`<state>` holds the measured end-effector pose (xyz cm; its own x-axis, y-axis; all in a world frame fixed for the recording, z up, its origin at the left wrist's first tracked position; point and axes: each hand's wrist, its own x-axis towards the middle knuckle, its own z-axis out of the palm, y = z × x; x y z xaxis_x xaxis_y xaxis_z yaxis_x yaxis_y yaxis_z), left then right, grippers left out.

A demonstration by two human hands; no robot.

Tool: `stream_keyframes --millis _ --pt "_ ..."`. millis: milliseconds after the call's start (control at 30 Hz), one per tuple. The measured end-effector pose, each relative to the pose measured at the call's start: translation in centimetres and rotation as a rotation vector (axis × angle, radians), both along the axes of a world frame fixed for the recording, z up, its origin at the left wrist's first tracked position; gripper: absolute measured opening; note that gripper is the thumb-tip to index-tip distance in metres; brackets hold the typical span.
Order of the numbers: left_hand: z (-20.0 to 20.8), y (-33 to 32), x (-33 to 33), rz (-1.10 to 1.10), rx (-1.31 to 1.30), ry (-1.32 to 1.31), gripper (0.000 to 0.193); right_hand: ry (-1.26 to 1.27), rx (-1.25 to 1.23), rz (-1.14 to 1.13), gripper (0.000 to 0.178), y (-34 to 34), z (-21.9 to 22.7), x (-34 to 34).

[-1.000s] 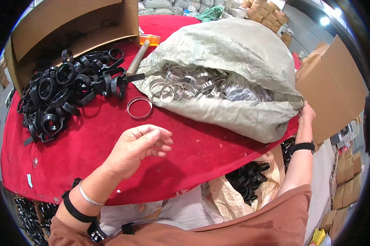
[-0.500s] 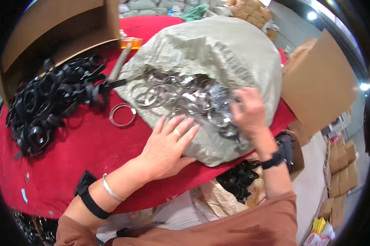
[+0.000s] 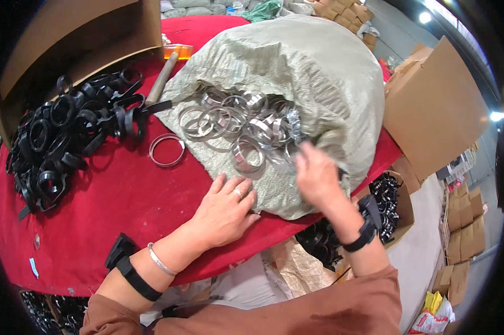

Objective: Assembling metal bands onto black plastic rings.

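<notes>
A pale woven sack (image 3: 341, 72) lies on the red-covered table, with shiny metal rings (image 3: 246, 156) spilling from its mouth. My left hand (image 3: 225, 211) rests flat, palm down, at the sack's near left edge, fingers stretched out and holding nothing. Beside the rings, over the right side of the sack's mouth, is my right hand (image 3: 319, 176). Its fingers are bent and smeared by motion, so what they hold, if anything, does not show. A single metal ring (image 3: 167, 151) lies apart on the red cloth, left of the sack.
Black ring-shaped parts (image 3: 67, 128) are heaped at the left before an open cardboard box (image 3: 79, 39). A grey rod (image 3: 163, 78) lies beside the heap, near an orange item (image 3: 178, 51). At the right stand a cardboard box (image 3: 436, 106) and a box of black parts (image 3: 387, 201) below table height.
My right hand has moved left and nearer to me. Rings at the sack's mouth have shifted and spread, some toward me. My left hand has slid slightly nearer to me and still lies flat.
</notes>
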<state>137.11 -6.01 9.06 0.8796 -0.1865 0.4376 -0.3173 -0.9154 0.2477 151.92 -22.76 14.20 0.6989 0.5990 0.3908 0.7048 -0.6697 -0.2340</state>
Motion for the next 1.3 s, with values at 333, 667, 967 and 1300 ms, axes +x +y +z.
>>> stream_keyframes --millis 333,667,967,1300 --pt "-0.5 -0.2 -0.2 0.022 0.002 -0.011 0.047 -0.113 -0.354 -0.243 0.038 2.8 3.6 11.7" --pt "-0.3 -0.2 -0.3 0.053 -0.006 0.012 0.046 0.527 0.76 -0.358 0.005 -7.3 8.5 20.6" --pt "-0.2 -0.7 0.2 0.043 -0.015 -0.011 0.046 -0.021 0.081 -0.546 0.025 -7.7 7.4 15.2" --pt "-0.7 -0.4 -0.1 0.05 -0.049 -0.022 0.048 0.479 0.16 -0.162 0.027 0.6 6.0 13.5"
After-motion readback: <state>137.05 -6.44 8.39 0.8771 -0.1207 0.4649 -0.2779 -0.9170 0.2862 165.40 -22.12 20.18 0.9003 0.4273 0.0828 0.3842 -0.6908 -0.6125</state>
